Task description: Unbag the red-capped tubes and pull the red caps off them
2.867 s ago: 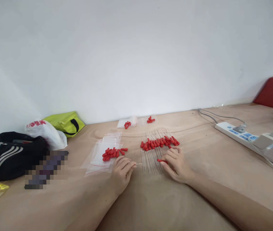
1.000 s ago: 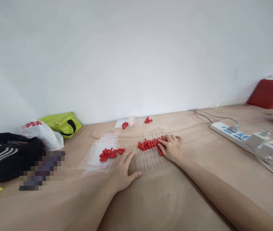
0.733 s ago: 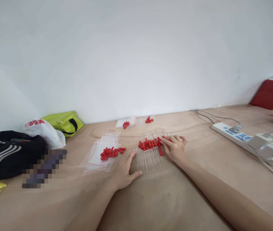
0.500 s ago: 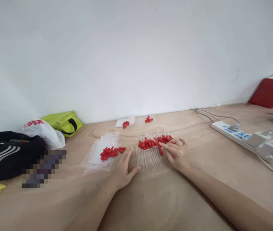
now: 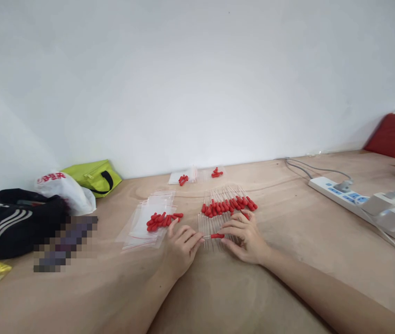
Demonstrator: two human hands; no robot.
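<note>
A dropper with a red rubber bulb (image 5: 217,236) and a thin clear tube lies crosswise between my hands. My left hand (image 5: 183,248) is closed, its thumb and fingers pinching the tube. My right hand (image 5: 248,237) has its thumb and fingertips around the end of the bulb. Beneath them lies a row of clear thin tubes (image 5: 208,224). Just beyond is a row of droppers with red bulbs (image 5: 227,205), their tubes pointing toward the wall. Another red piece (image 5: 245,214) shows at my right fingers, partly hidden.
Loose red bulbs (image 5: 160,221) lie on clear zip bags (image 5: 145,236) at left. Two small bags (image 5: 202,174) with red bulbs sit near the wall. A power strip (image 5: 336,192) with cables is on the right. Black (image 5: 26,227), white (image 5: 63,190) and lime (image 5: 93,178) bags stand left.
My right hand has come nearer and left from the row of red-bulbed droppers. My left hand has gone from open to pinching the tube of a dropper, now lying crosswise.
</note>
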